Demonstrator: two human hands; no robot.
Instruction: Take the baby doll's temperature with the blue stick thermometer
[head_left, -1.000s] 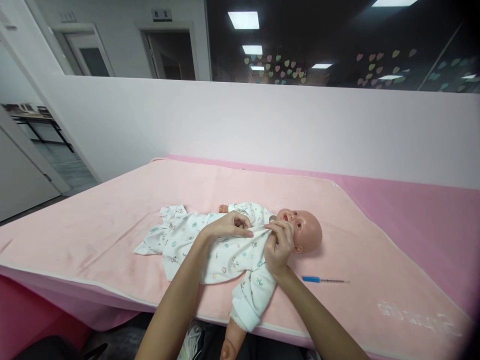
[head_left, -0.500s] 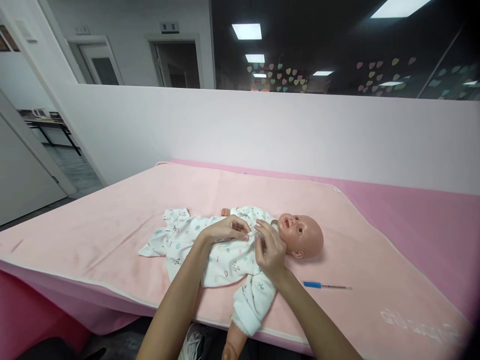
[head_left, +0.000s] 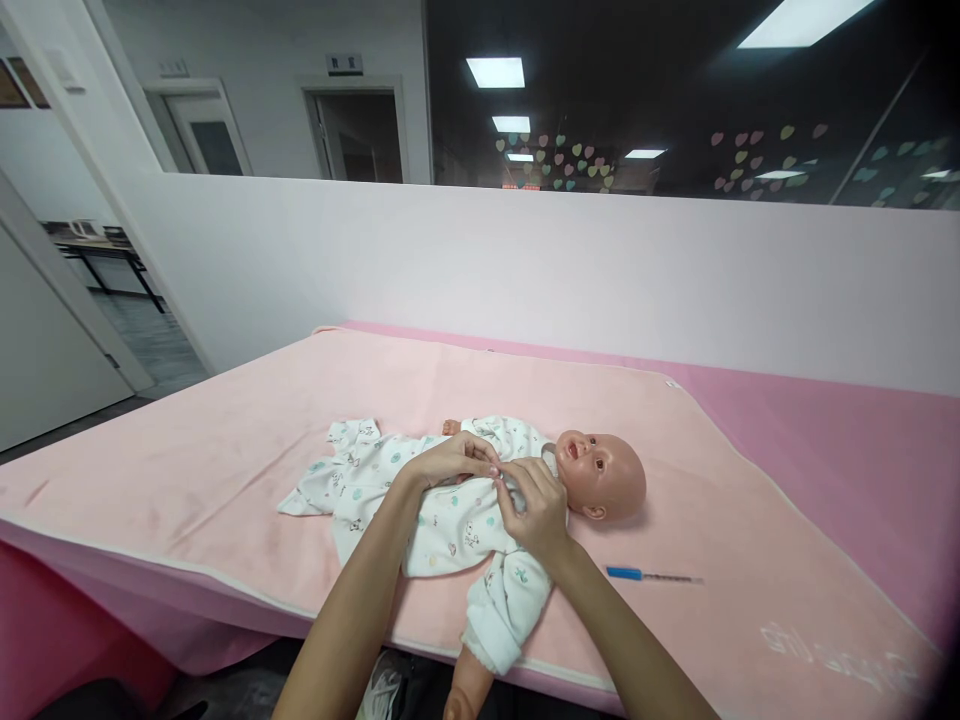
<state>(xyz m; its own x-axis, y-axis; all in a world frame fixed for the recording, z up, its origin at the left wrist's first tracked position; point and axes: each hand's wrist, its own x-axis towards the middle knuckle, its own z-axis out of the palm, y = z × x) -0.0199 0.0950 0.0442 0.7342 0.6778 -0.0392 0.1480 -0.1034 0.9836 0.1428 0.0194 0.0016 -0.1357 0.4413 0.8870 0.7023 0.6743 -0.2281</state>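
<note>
A baby doll point(head_left: 604, 475) lies on its back on a pale pink blanket point(head_left: 225, 440), head to the right. It wears a white printed romper point(head_left: 442, 515). My left hand point(head_left: 454, 460) and my right hand point(head_left: 532, 505) meet on the doll's chest and pinch the romper's front edge near the collar. One sleeved doll arm point(head_left: 499, 605) hangs over the blanket's near edge, its bare hand below.
A blue-capped thermometer or pen point(head_left: 649, 575) lies on the blanket right of the doll. The pink table surface point(head_left: 862, 450) extends right. A white partition wall point(head_left: 525, 270) rises behind, with dark glass above.
My right hand has slid from near the doll's chin down onto the chest, closer to my left hand. The view has tilted slightly.
</note>
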